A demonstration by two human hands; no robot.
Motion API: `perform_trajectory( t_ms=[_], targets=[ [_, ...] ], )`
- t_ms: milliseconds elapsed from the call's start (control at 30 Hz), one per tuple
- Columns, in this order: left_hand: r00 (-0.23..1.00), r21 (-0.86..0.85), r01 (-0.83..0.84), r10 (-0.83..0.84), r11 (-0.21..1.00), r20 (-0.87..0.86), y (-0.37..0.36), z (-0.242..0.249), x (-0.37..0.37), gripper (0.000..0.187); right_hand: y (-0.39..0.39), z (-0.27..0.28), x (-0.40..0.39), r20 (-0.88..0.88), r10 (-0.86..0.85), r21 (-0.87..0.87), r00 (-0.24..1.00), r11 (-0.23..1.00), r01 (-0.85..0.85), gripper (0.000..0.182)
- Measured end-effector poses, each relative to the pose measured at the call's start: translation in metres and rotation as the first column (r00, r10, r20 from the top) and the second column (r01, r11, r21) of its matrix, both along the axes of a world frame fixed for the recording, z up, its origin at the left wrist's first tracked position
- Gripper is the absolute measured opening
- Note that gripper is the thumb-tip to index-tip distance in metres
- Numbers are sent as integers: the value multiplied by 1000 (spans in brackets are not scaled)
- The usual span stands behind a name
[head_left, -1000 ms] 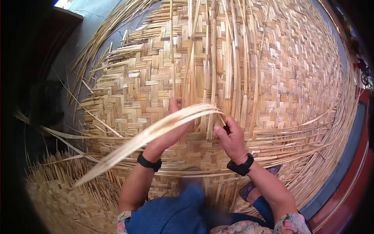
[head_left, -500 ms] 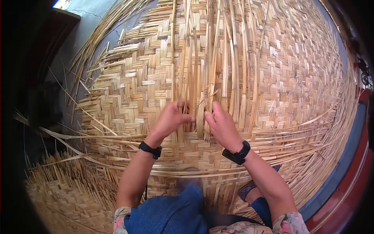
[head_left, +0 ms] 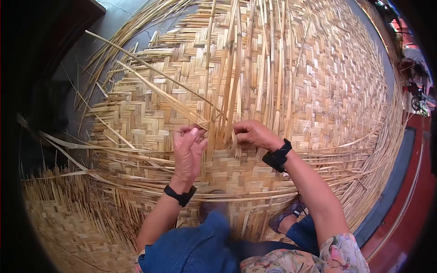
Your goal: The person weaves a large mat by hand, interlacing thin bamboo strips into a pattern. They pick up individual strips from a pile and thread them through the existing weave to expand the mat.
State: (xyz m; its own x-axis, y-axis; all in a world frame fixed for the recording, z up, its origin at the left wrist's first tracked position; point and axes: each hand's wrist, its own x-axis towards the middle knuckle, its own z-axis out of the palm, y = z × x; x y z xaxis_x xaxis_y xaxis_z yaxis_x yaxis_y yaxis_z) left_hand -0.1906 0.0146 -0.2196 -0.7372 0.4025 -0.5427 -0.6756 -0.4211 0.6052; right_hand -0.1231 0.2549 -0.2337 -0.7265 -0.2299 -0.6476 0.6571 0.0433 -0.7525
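Note:
A broad mat of split bamboo-like strips in a herringbone weave lies under both hands. My left hand is half curled, thumb apart from the fingers, beside the angled strips that slant up and leftward across the mat. Some of its fingertips are partly hidden at the strips. My right hand pinches the end of a curled strip just right of the upright strips. Those upright strips stand between the two hands, their lower ends near the weave.
Loose long strips lie on the grey floor at upper left. More long strips cross the mat in front of my body. A second woven piece with jagged ends is at lower left. A red ledge runs along the right.
Several strips have swung out to the left from between my hands. My left hand has turned and moved slightly down, its fingers loosened. My right hand has rotated, pointing more leftward.

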Motion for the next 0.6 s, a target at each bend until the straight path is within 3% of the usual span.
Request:
perform_trajectory(
  t_ms=[33,100,200,267,333,400,433,467,567,600],
  targets=[
    [989,-33,-87,91,996,119,-4,2,6,49,0,0,2,-32,6,-22,999,1000,-7,22],
    [1000,-241,9,-11,970,-5,-16,3,10,31,0,-2,6,-100,16,-65,995,998,-22,27],
    [963,-522,79,-201,849,-181,-30,3,17,10,0,18,11,4,-211,-146,977,967,210,32],
    [889,-661,52,-336,749,-312,-37,7,25,8,-12,31,23,-239,-521,-113,819,853,509,32],
    [947,-617,115,-274,779,-168,-39,-1,22,9,-23,43,32,-474,-656,-39,587,682,731,36],
    [967,-565,171,-248,807,-62,-41,-8,16,10,-31,49,52,-449,-380,361,809,751,553,40],
    [966,-535,202,-257,820,-29,-41,-12,11,10,-34,52,64,-382,-241,544,892,722,428,43],
    [963,-503,235,-269,832,6,-41,-16,7,10,-39,38,77,-383,135,729,914,652,210,56],
    [906,-645,319,-423,695,-7,-45,-17,3,11,-59,14,101,-31,535,893,844,394,-216,67],
    [931,-567,282,-364,774,-32,-47,-12,5,14,-61,11,104,2,520,883,854,400,-246,73]
  ],
)
